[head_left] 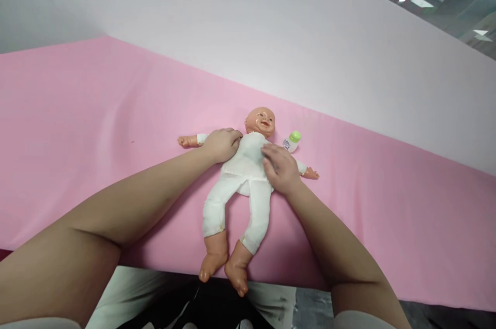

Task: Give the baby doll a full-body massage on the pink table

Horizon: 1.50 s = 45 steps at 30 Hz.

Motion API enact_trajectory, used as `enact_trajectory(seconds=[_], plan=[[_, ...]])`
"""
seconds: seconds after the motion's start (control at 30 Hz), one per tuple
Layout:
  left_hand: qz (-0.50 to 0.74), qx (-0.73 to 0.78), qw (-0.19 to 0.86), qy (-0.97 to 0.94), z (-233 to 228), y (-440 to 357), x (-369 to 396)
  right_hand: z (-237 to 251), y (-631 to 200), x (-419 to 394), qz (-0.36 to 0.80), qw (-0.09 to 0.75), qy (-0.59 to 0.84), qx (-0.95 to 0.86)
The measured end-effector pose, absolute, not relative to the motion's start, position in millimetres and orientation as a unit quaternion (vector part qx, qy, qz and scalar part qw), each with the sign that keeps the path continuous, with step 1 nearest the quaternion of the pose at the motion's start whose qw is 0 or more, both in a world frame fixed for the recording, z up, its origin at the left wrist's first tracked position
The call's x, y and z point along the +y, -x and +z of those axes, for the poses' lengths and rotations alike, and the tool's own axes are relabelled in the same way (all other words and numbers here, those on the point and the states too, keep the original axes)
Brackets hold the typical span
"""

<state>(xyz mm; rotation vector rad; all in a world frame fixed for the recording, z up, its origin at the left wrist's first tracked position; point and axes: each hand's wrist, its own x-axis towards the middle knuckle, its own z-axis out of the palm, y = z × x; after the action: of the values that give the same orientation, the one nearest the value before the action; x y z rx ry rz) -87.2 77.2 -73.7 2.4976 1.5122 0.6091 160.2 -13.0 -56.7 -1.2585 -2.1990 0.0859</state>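
Doll (pixel 250 156) white-bodied, head (pixel 258 118) and feet (pixel 214 256) orange-tan; surface (pixel 70 112) plain pink; bottle (pixel 289 143) whitish, cap (pixel 295 136) lime green; wall (pixel 232 19) pale grey.

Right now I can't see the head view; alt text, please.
A baby doll lies face-up on a pink surface, with the left hand and right hand at either side of its white torso. A green-capped bottle is near the doll's head.

Head-worn view, forward and down over doll (pixel 250 157)
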Motion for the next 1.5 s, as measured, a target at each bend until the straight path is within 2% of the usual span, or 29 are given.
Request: enact_trajectory(seconds=[0.13,0.23,0.43,0.83,0.97,1.1,1.2,1.33,1.5], plan=[[0.207,0.503,0.080,-0.835,-74.5,82.2,75.6,-44.2,-128.8,-49.5,0.086,0.221,0.250,-0.939],[0.212,0.499,0.080,-0.836,-74.5,78.8,74.4,-42.6,-115.5,-62.3,0.094,0.160,0.183,-0.965],[0.210,0.491,0.084,-0.841,-76.5,77.7,75.7,-55.0,-136.2,-30.2,0.071,0.118,0.299,-0.944],[0.223,0.471,0.089,-0.849,-74.8,79.7,71.0,-68.8,-167.4,4.1,0.066,0.224,0.522,-0.820],[0.258,0.453,0.081,-0.849,-77.0,81.0,75.1,-64.5,-176.8,11.9,0.054,0.178,0.620,-0.762],[0.359,0.344,0.068,-0.865,-72.0,73.7,58.3,-62.4,-180.6,17.0,0.022,0.090,0.691,-0.717],[0.387,0.190,0.135,-0.892,-64.1,57.6,23.1,-63.2,-181.0,17.7,0.017,0.075,0.688,-0.721],[0.314,0.019,0.213,-0.925,-57.4,36.4,-23.3,-64.7,-182.9,19.3,0.016,0.086,0.681,-0.727],[0.216,0.044,0.198,-0.955,-57.5,33.8,-26.9,-64.6,-183.7,20.9,0.013,0.091,0.676,-0.731]])
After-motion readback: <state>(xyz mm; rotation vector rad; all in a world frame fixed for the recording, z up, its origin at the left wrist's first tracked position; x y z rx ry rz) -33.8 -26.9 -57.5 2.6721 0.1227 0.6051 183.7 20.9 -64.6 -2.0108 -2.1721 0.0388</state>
